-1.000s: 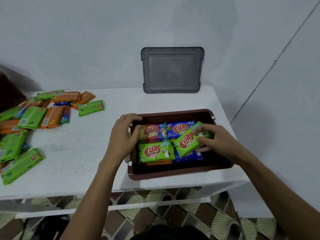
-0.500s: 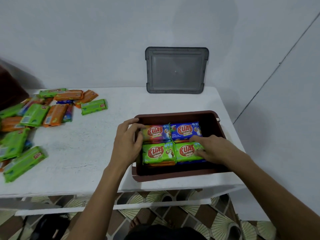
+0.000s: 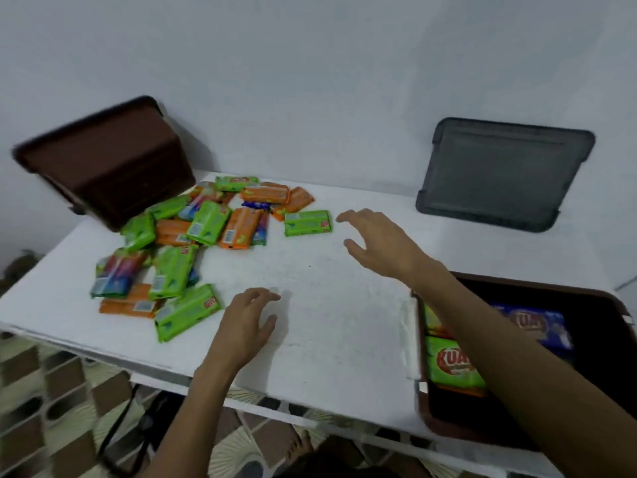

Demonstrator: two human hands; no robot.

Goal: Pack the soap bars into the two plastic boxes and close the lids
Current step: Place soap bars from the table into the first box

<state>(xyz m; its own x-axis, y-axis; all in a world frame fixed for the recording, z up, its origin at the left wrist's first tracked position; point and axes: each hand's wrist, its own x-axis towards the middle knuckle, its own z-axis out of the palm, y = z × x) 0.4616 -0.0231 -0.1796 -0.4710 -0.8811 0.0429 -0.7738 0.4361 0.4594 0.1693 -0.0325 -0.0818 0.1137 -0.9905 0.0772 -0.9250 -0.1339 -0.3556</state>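
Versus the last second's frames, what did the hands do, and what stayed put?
The right hand let go of the green bar, now under the forearm, that it laid in the packed box and swung left toward the loose soap bars. The left hand released the box's rim and moved left too. Both are open and empty. The box, the lid against the wall and the pile stayed put.

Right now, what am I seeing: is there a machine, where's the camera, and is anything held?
No machine: a person's bare hands, filmed by one head-worn camera looking down. The left hand and right hand are open over the white table, holding nothing. Wrapped soap bars lie heaped at the left. The brown box at the right holds some bars. A second brown box stands tilted behind the heap; a grey lid leans on the wall.
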